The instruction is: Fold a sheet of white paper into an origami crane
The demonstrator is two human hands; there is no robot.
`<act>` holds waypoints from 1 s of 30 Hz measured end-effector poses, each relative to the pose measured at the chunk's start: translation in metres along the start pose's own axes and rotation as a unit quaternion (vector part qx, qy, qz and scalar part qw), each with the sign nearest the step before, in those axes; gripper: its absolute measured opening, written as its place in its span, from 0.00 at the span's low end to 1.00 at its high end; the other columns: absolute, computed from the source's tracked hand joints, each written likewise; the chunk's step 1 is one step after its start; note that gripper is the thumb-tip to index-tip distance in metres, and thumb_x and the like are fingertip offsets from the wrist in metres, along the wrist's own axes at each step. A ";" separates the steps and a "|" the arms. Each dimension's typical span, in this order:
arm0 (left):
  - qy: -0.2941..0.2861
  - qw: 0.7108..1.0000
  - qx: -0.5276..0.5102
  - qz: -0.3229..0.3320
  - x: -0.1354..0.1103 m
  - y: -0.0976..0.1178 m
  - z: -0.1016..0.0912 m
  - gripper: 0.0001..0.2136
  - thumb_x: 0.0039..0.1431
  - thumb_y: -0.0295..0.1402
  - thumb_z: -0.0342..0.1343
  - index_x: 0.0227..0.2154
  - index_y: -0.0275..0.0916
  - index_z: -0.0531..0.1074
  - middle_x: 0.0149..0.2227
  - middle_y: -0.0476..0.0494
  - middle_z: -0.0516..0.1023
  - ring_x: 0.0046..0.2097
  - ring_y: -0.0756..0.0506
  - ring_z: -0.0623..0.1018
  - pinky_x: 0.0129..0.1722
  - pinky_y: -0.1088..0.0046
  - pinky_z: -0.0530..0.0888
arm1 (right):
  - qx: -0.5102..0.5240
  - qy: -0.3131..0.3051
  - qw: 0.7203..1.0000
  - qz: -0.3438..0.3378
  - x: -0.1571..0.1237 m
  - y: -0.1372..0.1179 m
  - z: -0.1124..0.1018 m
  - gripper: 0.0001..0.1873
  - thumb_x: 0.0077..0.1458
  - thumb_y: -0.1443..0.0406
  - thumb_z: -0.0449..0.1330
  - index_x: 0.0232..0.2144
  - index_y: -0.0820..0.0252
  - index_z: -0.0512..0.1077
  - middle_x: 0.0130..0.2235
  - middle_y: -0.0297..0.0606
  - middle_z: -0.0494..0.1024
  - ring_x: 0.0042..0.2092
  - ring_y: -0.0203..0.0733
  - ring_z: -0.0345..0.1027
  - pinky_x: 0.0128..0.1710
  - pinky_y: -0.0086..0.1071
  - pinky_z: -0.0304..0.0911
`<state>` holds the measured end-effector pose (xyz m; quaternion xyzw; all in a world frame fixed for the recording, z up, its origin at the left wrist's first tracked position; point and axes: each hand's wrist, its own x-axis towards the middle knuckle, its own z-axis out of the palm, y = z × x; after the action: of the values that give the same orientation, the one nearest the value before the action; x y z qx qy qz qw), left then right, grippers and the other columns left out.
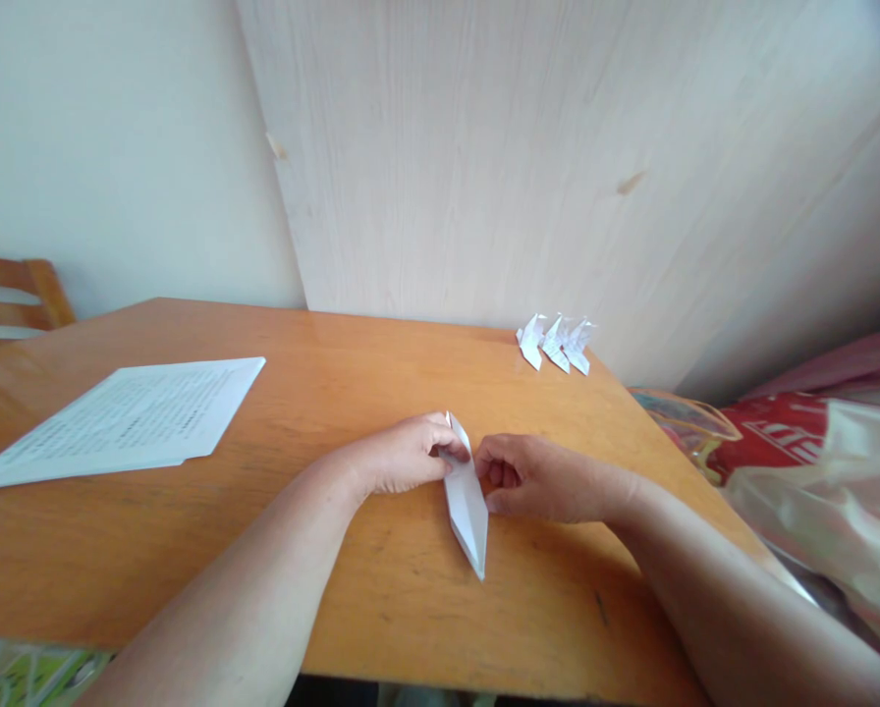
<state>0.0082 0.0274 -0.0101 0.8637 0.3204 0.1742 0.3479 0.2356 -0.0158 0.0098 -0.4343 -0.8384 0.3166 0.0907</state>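
Observation:
A narrow strip of folded white paper [467,501], pointed at its near end, lies on the wooden table between my hands. My left hand [414,452] grips its upper part from the left, with thumb and fingers closed on the paper. On the other side, my right hand [532,476] has its fingers curled in, and its thumb and fingertips come up to the paper's right edge. Whether those fingertips pinch the edge or only touch it, I cannot tell.
Three folded paper pieces [556,344] stand in a row at the table's far right corner. A stack of printed sheets [131,417] lies at the left. Beyond the table [322,363] are a pale panel, a wooden chair [42,295] and plastic bags [838,501].

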 end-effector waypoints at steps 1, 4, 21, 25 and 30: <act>-0.001 1.000 0.001 -0.001 0.000 0.000 0.000 0.16 0.51 0.20 0.53 0.37 0.44 0.81 0.38 0.48 0.74 0.44 0.46 0.76 0.44 0.72 0.71 | 0.000 0.001 1.000 0.000 0.000 0.000 0.000 0.10 0.50 0.69 0.61 0.38 0.57 0.73 0.34 0.32 0.76 0.32 0.36 0.67 0.28 0.27 0.57; -0.001 1.000 0.006 -0.001 -0.001 0.001 0.000 0.16 0.52 0.20 0.53 0.37 0.43 0.80 0.38 0.48 0.74 0.43 0.46 0.75 0.44 0.72 0.71 | -0.010 0.014 1.000 -0.010 -0.001 0.000 0.001 0.08 0.53 0.68 0.61 0.38 0.57 0.72 0.33 0.32 0.75 0.32 0.36 0.67 0.28 0.27 0.57; -0.001 1.000 0.026 0.005 -0.001 -0.004 0.000 0.09 0.48 0.20 0.53 0.27 0.40 0.73 0.34 0.49 0.71 0.37 0.48 0.74 0.38 0.74 0.69 | -0.168 0.066 0.981 -0.076 -0.002 -0.015 0.008 0.09 0.62 0.66 0.57 0.43 0.56 0.75 0.40 0.39 0.72 0.37 0.38 0.68 0.37 0.30 0.60; -0.005 0.999 0.030 0.009 -0.002 -0.003 -0.002 0.08 0.49 0.21 0.54 0.28 0.40 0.74 0.35 0.49 0.72 0.38 0.47 0.74 0.38 0.73 0.70 | -0.171 0.080 0.979 -0.074 -0.002 -0.015 0.009 0.08 0.62 0.67 0.56 0.42 0.57 0.75 0.40 0.39 0.71 0.35 0.37 0.67 0.36 0.29 0.59; -0.017 0.999 0.031 0.010 -0.005 0.000 -0.005 0.11 0.46 0.18 0.52 0.28 0.39 0.74 0.36 0.49 0.72 0.39 0.47 0.75 0.40 0.73 0.71 | -0.174 0.076 0.979 -0.082 -0.001 -0.012 0.010 0.08 0.62 0.67 0.56 0.37 0.57 0.76 0.38 0.37 0.71 0.34 0.36 0.66 0.36 0.29 0.59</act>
<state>0.0020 0.0265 -0.0073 0.8801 0.3112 0.1533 0.3243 0.2243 -0.0258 0.0094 -0.3961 -0.9040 0.1240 0.1028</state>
